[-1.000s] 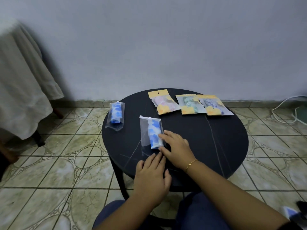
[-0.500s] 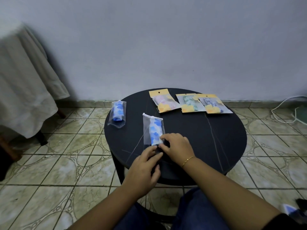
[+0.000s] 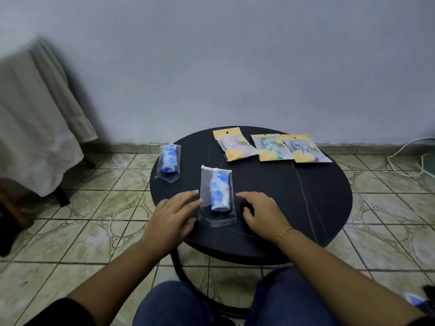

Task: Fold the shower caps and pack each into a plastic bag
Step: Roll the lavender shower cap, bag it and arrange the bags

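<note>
Head view: bagged cap (image 3: 220, 192) lies between your hands on the table (image 3: 294, 201).
Left hand (image 3: 173, 216) rests flat-fingered against the bag (image 3: 217, 196) edge to steady it; right hand (image 3: 263, 214), loosely curled and empty, sits just beside. Another bagged cap (image 3: 169, 161) lies beyond your left hand.

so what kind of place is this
Probably a room at home, not a workshop: a low round table on a tiled floor, a cloth-draped piece of furniture, and a cord by the wall.

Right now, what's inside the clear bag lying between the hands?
The clear bag holds one rolled shower cap, white with blue flowers, lying lengthwise. Nothing else shows through the plastic. The cap's underside and inner folds are covered.
</note>
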The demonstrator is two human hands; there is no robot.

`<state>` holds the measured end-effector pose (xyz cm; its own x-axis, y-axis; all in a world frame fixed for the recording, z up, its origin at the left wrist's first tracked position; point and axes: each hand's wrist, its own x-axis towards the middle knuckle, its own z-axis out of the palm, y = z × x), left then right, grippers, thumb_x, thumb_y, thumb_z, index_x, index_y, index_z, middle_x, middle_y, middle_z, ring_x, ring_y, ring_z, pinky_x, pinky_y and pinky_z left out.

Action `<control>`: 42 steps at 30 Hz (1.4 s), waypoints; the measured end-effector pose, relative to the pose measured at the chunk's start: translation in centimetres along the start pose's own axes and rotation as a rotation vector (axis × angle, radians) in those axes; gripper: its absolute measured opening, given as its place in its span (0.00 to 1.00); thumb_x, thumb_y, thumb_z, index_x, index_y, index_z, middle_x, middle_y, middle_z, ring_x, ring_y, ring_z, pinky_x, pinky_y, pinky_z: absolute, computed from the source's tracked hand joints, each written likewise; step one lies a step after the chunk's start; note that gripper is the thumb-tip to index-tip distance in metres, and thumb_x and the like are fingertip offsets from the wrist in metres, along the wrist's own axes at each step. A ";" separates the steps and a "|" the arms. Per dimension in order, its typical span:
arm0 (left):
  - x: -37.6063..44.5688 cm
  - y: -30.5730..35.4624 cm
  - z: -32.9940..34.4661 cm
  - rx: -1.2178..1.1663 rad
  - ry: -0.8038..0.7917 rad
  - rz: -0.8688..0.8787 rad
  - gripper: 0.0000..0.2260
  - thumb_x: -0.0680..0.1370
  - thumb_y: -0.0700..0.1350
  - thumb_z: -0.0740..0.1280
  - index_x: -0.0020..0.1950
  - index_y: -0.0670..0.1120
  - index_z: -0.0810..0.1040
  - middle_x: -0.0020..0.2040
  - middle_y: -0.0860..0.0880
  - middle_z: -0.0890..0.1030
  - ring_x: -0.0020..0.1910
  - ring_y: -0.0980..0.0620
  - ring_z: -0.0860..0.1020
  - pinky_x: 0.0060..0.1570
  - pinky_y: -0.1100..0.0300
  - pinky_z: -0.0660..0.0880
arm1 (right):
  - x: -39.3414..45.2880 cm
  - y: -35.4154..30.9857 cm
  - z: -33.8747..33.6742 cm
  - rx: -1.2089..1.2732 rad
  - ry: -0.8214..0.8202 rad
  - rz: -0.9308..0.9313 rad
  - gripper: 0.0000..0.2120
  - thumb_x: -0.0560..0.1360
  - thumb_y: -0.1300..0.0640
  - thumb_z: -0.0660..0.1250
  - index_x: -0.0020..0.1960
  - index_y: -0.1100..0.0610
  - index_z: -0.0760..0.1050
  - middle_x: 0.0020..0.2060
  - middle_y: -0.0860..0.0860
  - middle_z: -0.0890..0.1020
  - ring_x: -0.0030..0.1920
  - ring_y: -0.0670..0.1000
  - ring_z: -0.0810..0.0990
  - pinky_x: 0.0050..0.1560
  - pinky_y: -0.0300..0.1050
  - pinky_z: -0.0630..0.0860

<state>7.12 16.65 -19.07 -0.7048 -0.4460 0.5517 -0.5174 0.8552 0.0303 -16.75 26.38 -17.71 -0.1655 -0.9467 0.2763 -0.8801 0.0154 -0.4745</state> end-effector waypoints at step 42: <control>3.2 0.6 -0.8 -0.366 -0.410 -0.802 0.09 0.71 0.66 0.66 0.34 0.65 0.77 0.45 0.61 0.71 0.58 0.59 0.62 0.51 0.56 0.55 | 1.7 -3.0 0.9 -0.066 -0.231 0.374 0.14 0.79 0.45 0.54 0.50 0.47 0.77 0.54 0.46 0.74 0.61 0.51 0.64 0.60 0.52 0.58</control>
<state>4.94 16.01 -16.61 -0.3586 -0.9303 -0.0773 -0.7837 0.2550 0.5664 -14.01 24.47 -16.56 -0.3802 -0.9193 -0.1021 -0.8064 0.3835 -0.4502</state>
